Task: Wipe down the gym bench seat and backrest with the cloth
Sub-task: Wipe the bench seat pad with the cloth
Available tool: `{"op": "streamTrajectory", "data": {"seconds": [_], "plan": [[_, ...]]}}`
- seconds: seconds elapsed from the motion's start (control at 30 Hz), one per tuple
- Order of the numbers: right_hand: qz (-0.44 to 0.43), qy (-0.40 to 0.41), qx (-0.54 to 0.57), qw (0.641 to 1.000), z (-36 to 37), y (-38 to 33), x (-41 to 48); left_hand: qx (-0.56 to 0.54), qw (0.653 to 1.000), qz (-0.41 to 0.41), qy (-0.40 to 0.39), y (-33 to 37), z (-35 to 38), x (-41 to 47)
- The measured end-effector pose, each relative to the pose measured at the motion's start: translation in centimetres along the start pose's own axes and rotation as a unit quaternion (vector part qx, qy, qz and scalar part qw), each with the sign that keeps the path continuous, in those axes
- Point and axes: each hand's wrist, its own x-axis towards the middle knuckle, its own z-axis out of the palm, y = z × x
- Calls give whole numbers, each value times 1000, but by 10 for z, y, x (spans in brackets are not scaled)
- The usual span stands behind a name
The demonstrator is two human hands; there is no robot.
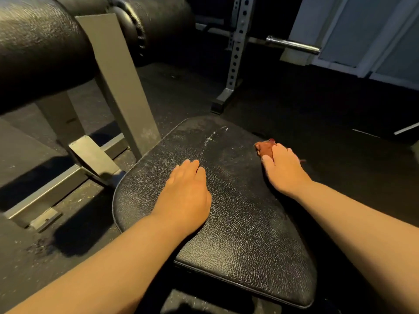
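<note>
Right grip (283, 171) flat, pressing cloth (264, 148) at bench (238, 223) 2 o'clock edge | left grip (188, 189) open, flat, centre | risk: cloth slips off the edge if stroke overruns.

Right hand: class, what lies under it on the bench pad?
A reddish-brown cloth pokes out ahead of the right hand, on the black seat pad near its right edge. The hand covers the rest, so the cloth's size and folds cannot be seen.
</note>
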Motion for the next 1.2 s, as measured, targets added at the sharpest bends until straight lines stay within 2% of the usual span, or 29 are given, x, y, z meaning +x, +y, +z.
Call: {"op": "streamTrajectory", "data": {"seconds": [0.03, 0.07, 0.17, 0.23, 0.27, 0.33, 0.43, 0.47, 0.5, 0.53, 0.6, 0.67, 0.73, 0.8, 0.87, 0.93, 0.97, 1.0, 1.07, 1.13, 1.2], "plan": [[37, 18, 9, 999, 5, -7, -2, 0, 1000, 1, -1, 1, 0, 1], [21, 21, 10, 1000, 12, -19, -10, -3, 1000, 2, 0, 2, 0, 1], [-185, -61, 68, 979, 25, -55, -46, -6, 1000, 2, 3, 5, 1, 2], [-250, -127, 99, 955, 16, -51, -56, -14, 1000, 5, 4, 6, 1, 4], [-246, -142, 94, 954, 9, -40, -52, -13, 1000, 8, 0, 7, 1, 4], [-155, -119, 72, 978, -5, -13, -41, -7, 1000, 21, -6, 10, 1, 5], [48, -24, 43, 998, -18, 29, -22, -14, 999, 37, -16, 16, 0, 1], [91, -3, 9, 996, -15, 32, -18, -14, 999, 43, -20, 17, 1, 0], [99, 8, -20, 995, -8, 27, -18, -13, 998, 49, -25, 18, 1, -1], [69, 12, -34, 997, -1, 18, -22, -13, 998, 52, -29, 18, 3, -1], [-69, -13, 17, 997, 11, -2, -41, -16, 998, 52, -31, 18, 5, -1], [-190, -82, 106, 973, 7, -14, -71, -20, 998, 51, -23, 20, 5, 1], [-239, -130, 135, 953, -12, -4, -79, -20, 998, 49, -22, 23, 3, 2], [-188, -100, 126, 969, -22, 22, -63, -19, 998, 49, -24, 23, 3, 2], [-32, -46, 111, 992, -29, 45, -39, -18, 998, 52, -27, 22, 3, 2], [99, -33, 49, 993, -22, 48, -21, -15, 998, 57, -29, 21, 3, 2], [100, -21, 17, 995, -14, 42, -19, -16, 998, 57, -30, 19, 3, 3], [62, -7, 0, 998, -6, 32, -23, -16, 998, 56, -31, 19, 4, 3], [-89, -14, 41, 995, 4, 13, -45, -13, 998, 56, -30, 19, 5, 5], [-211, -78, 113, 968, 3, 4, -77, -13, 998, 52, -28, 22, 4, 6], [-255, -148, 135, 946, -8, 18, -82, -16, 998, 47, -28, 24, 3, 7]]}}
